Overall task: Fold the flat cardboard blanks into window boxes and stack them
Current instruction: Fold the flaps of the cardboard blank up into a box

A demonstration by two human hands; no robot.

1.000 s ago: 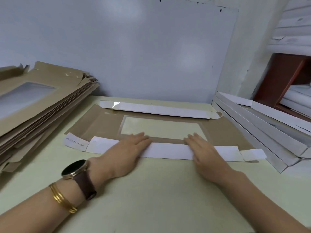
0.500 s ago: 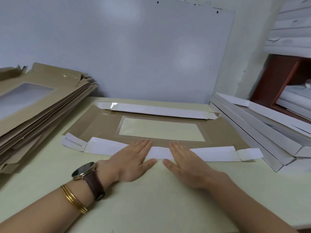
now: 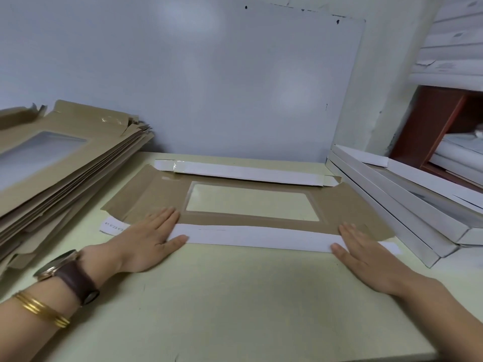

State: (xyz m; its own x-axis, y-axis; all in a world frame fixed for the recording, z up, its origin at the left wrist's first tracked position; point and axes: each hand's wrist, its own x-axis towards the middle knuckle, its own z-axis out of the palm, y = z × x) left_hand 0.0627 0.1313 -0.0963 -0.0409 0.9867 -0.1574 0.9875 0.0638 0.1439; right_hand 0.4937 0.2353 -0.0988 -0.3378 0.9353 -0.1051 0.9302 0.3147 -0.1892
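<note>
Under L grip (image 3: 149,241) & R grip (image 3: 366,254), both spread flat, white flap (image 3: 261,237) ends hidden

Single view, taken from head of person, wide-angle. Camera faced forward and down over surface (image 3: 235,309), toward wall (image 3: 209,87) behind it. Placed close: forearms (image 3: 34,317) seen at bottom corners, left hand (image 3: 149,244) and right hand (image 3: 366,257) in lower middle. At left border pile of blanks (image 3: 65,165) cut off, at right border white boxes (image 3: 418,218).
</note>
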